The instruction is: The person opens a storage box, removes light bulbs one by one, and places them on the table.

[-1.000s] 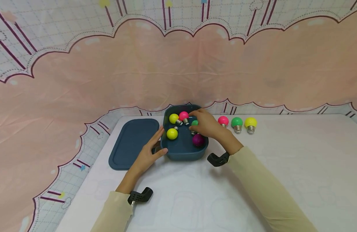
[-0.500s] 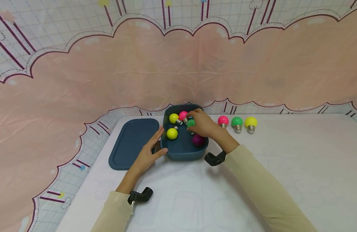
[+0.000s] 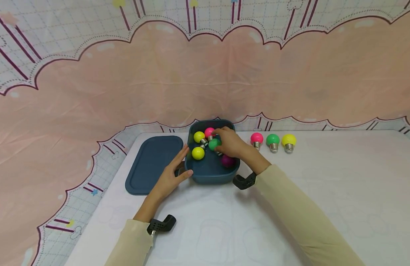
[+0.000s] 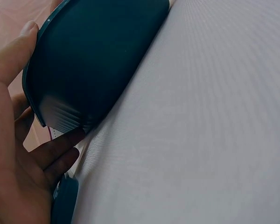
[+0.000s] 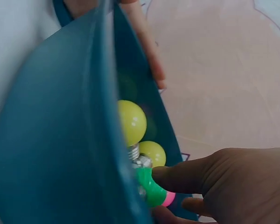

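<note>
Holding a green bulb (image 3: pixel 214 144) in curled fingers over the box (image 3: pixel 211 175), right hand (image 3: pixel 231 142) works inside the rim; left hand (image 3: pixel 171 175) rests against the box's left wall, thumb at the rim, fingers straight; box contents: two yellow bulbs (image 3: pixel 198 153), one pink bulb (image 3: pixel 209 132), one purple bulb (image 3: pixel 227 161); lid (image 3: pixel 151 164) flat on the table (image 3: pixel 324 192), just left of the box; row right of the box, apart from it: pink spare (image 3: pixel 256 138), green spare (image 3: pixel 273 140), yellow spare (image 3: pixel 288 140), all base-down.
</note>
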Motion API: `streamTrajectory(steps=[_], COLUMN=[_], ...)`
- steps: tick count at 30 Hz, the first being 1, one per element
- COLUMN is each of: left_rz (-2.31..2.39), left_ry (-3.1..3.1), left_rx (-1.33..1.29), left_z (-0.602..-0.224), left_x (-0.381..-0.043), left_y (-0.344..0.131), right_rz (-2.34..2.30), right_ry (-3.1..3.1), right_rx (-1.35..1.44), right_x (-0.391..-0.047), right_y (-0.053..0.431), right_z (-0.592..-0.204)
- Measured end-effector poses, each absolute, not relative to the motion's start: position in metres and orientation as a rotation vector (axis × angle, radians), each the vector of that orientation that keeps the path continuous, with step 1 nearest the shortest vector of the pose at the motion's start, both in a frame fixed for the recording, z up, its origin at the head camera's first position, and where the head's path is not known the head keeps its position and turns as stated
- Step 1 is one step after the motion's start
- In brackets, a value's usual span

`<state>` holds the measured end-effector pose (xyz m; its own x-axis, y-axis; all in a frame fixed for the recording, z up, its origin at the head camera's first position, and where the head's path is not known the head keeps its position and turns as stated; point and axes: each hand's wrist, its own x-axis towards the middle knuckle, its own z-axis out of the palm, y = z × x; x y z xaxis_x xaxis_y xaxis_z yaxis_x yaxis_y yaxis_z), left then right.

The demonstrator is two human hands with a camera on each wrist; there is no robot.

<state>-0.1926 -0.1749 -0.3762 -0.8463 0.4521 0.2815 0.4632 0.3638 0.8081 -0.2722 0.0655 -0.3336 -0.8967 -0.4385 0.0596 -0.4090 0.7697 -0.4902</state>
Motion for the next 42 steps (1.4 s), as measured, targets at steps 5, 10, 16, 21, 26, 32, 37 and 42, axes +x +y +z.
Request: streamTrajectory(steps=[5, 10, 16, 21, 26, 32, 37, 42], left_rz=[-1.544, -1.54, -1.539, -1.549, -1.551, -1.54, -1.54, -1.545], left_ry=[-2.587, -2.592, -2.596, -2.593, -2.596, -2.598, -2.611, -2.61], left_rx=[-0.862, -0.853, -0.849, -0.854, -0.846, -0.84, -0.838, -0.841], left_z=[-0.376, -0.376, -0.376, -0.377, -0.376, -0.385, -0.376, -0.377], left_x=[-0.193, -0.192, -0.193, -0.193, -0.193, -0.197, -0.192, -0.193], left_y=[-0.175, -0.174, -0.174, -0.175, -0.175, -0.177, -0.176, -0.176], right_rz=[-0.778, -0.776, -0.763, -0.733, -0.709, -0.714, -0.726, -0.706], right_ry=[2.854, 2.827, 2.814, 2.824, 2.826, 2.816, 2.808, 2.8], right_rx=[-0.688, -0.696, -0.705, -0.684, -0.678, -0.66, -0.682, -0.691], right_x=[-0.273, -0.273, -0.273, -0.275, -0.277, -0.279, -0.281, -0.282], right_y=[0.062, 0.058, 0.055, 0.052, 0.049, 0.046, 0.045, 0.045], right_z=[-0.337, -0.339, -0.34, -0.342, -0.344, -0.347, -0.35, -0.352])
